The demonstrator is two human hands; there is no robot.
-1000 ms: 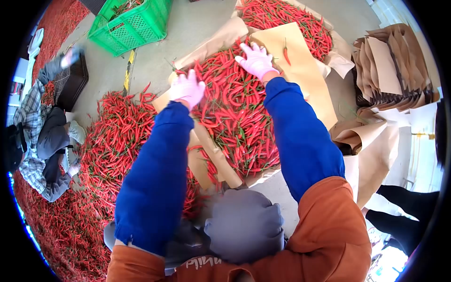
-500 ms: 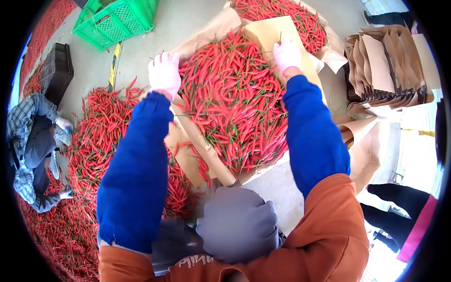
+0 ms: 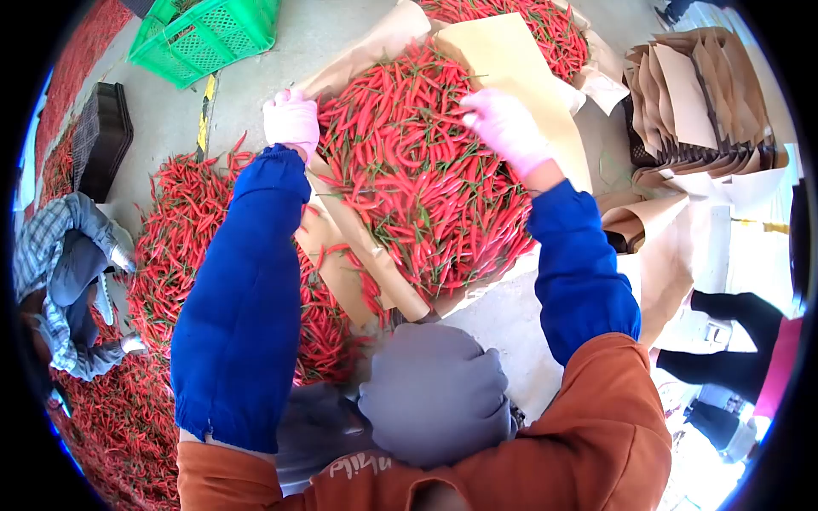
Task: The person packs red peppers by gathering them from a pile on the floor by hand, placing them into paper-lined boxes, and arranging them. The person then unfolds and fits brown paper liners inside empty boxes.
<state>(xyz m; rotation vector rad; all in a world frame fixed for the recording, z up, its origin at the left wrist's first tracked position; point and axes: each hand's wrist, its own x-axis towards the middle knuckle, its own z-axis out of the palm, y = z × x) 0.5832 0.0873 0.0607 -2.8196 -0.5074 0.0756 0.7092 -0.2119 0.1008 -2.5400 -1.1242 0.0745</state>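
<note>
A heap of red chili peppers [image 3: 426, 179] with green stems fills a container lined with brown paper [image 3: 375, 255]. At the far left corner, the gloved fingers of my left hand [image 3: 291, 121] are curled over the lining's edge. My right hand [image 3: 503, 128], in a pale pink glove, is over the right side of the heap, beside a raised paper flap [image 3: 511, 51]. Its fingers are bent together and point left; whatever is between them is hidden.
Loose chili peppers [image 3: 183, 230] cover the floor at left, where another person [image 3: 64, 255] crouches. A green crate [image 3: 204, 38] and a black crate [image 3: 106, 140] stand farther back. Folded brown paper [image 3: 699, 102] is stacked at right. Another person's legs [image 3: 724, 341] show at lower right.
My right hand has moved left and slightly down from the paper flap to above the peppers. My left hand stays at the lining's corner. The crouching person's arms have shifted.
</note>
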